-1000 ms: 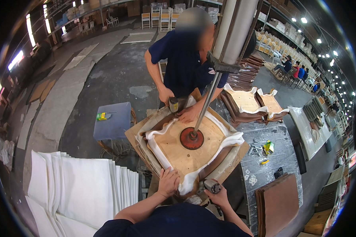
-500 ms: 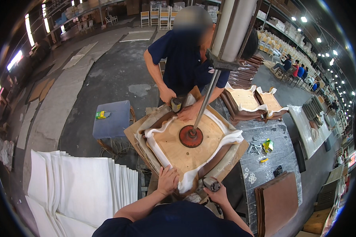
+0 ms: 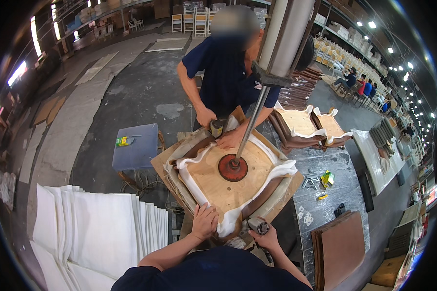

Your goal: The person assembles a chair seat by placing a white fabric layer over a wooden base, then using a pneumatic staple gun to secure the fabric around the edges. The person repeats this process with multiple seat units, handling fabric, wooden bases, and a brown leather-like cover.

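Observation:
A wooden seat panel (image 3: 206, 179) lies on a square board, with white padding (image 3: 264, 177) and brown cover material (image 3: 262, 196) around its edge. A round red press foot (image 3: 233, 168) on a metal rod bears on the panel's middle. My left hand (image 3: 205, 220) rests with fingers spread on the padded near-left edge. My right hand (image 3: 267, 237) is closed around a staple gun (image 3: 258, 225), close to the near corner. Across from me, a co-worker holds another staple gun (image 3: 216, 127) at the far corner and presses the other hand on the panel.
White padding sheets (image 3: 102, 223) are stacked at left, near a blue-topped stool (image 3: 136, 147). On the right, a plastic-covered table (image 3: 335, 179) carries loose staple strips and a stack of brown covers (image 3: 340, 247). Padded seats (image 3: 298, 123) lie beyond. The press cylinder (image 3: 286, 39) rises above.
The whole picture has shifted very slightly left. Both my hands and the co-worker's hands keep nearly the same places on the seat.

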`<state>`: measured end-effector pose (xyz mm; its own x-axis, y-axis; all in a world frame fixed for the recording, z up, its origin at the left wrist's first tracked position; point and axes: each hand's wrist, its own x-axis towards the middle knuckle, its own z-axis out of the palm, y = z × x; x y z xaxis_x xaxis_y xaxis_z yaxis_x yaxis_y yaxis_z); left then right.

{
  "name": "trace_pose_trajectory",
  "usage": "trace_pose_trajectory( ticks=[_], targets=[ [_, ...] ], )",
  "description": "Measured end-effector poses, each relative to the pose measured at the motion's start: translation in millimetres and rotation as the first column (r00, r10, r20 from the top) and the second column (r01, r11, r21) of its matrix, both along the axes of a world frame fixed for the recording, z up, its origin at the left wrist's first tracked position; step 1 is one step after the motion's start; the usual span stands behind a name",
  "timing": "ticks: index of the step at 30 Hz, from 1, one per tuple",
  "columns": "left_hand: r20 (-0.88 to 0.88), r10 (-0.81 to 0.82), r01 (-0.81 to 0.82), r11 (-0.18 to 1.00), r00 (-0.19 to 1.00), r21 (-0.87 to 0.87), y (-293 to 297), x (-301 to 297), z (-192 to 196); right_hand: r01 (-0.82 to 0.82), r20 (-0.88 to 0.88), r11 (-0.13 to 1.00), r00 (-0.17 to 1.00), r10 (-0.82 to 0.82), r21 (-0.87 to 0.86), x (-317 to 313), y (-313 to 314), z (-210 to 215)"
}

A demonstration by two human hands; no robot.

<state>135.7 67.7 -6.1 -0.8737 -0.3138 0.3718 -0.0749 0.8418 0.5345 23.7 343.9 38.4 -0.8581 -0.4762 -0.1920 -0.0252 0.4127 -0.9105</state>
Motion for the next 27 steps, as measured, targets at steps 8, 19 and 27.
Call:
trace_pose_trajectory(
  ticks=[8, 19, 27],
  targets=[
    [0.006, -0.004, 0.004, 1.000, 1.000, 0.003, -0.5, 0.6, -0.3, 0.005, 0.015, 1.000, 1.000, -0.004, -0.017, -1.5, 0.3, -3.0],
    [0.005, 0.003, -0.003, 1.000, 1.000, 0.005, 1.0, 0.2, -1.6, 0.013, 0.041, 1.000, 0.999, -0.013, -0.011, -2.8, 2.9, -6.5],
    [-0.011, 0.000, 0.000, 1.000, 1.000, 0.019, 7.2, 3.3, -4.4, 0.011, -0.036, 1.000, 0.999, -0.010, 0.029, -2.7, 5.7, -2.4]
  ],
)
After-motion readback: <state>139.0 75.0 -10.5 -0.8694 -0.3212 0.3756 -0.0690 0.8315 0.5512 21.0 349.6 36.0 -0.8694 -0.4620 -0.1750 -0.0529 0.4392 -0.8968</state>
